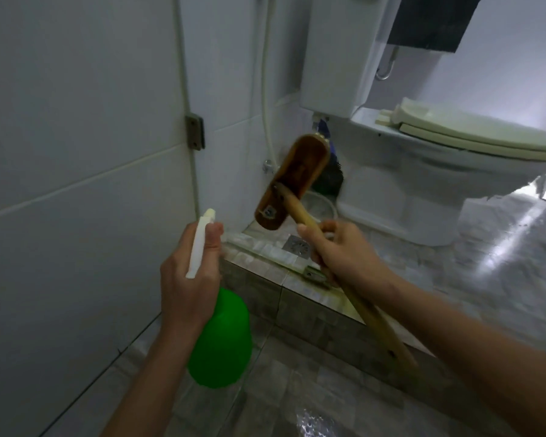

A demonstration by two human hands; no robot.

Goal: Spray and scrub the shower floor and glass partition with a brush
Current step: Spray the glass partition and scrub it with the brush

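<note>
Presently both tools are in hand and neither is on a surface, so the step is judged to be the spraying stage, with scrubbing not yet begun. The tiled curb (297, 298) serves as reference. Left of the curb's near end, the left hand (186, 279) is wrapped firmly round the neck of the green spray bottle (224, 339), one finger curled at the front of its white trigger head; the nozzle points up and away, towards the corner. Above the curb, the right hand (344, 257) is clenched round the wooden handle of the brush (292, 181), whose head is raised in the air beyond the curb, touching nothing. The glass partition (76, 152) rises from the curb's far left end; the shower floor (297, 389) lies on the near side, below the curb. The next move appears to call for aiming the nozzle at glass or floor and squeezing, then lowering the brush head flat onto the wetted area. Count: one bottle, one brush, one floor drain (298, 246) and one toilet (423, 171), both beyond the curb, and one metal clamp (195, 132) on the glass edge.
</note>
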